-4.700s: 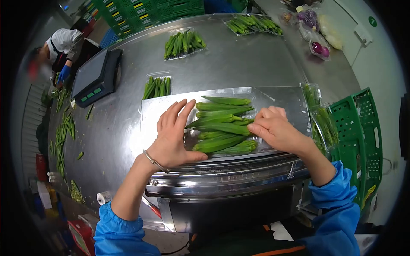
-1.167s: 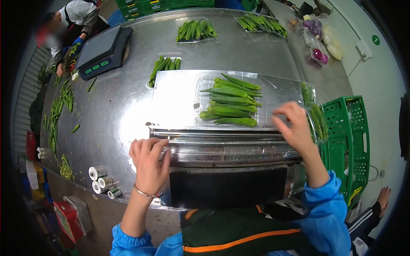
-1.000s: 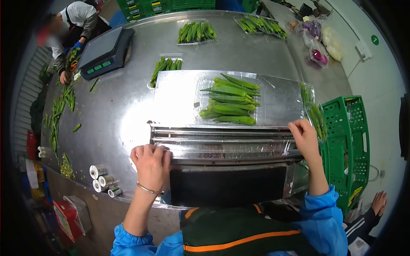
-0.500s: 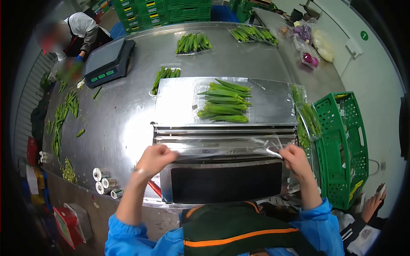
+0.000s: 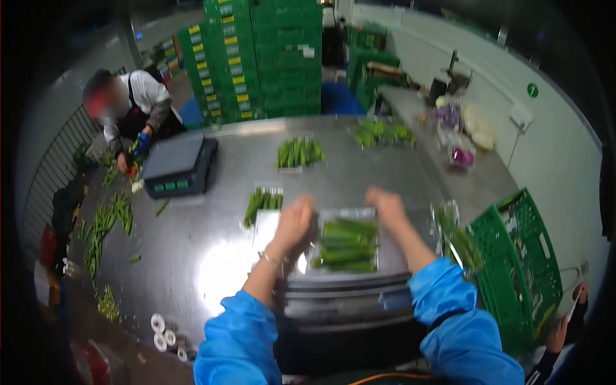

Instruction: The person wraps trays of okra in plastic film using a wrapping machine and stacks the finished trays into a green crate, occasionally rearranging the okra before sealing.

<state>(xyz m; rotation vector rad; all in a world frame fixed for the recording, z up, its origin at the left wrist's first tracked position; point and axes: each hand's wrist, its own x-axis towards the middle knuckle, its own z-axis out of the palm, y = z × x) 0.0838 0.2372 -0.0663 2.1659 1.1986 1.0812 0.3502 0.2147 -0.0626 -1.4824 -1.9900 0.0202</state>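
A clear tray of green okra (image 5: 348, 244) lies in front of me on the metal plate of a wrapping machine (image 5: 301, 274). My left hand (image 5: 295, 223) is closed beside the tray's far left corner. Past the far right corner, my right hand (image 5: 389, 206) is closed too. Clear plastic film (image 5: 350, 213) stretches between the two hands and over the okra, though blur makes its edges hard to follow. The machine's rollers (image 5: 346, 289) lie nearer to me than the tray.
More okra trays (image 5: 300, 154) stand farther back. At left are a scale (image 5: 174, 168), loose okra (image 5: 106, 224) and label rolls (image 5: 160, 330). A co-worker (image 5: 144, 96) bends over the far left corner. A green crate (image 5: 513, 276) stands at right, with another person's hands (image 5: 558, 333) beyond it.
Both hands have moved forward from the rollers to the far side of the okra tray, drawing the film along. The camera view has tilted up, showing more of the stacked crates.
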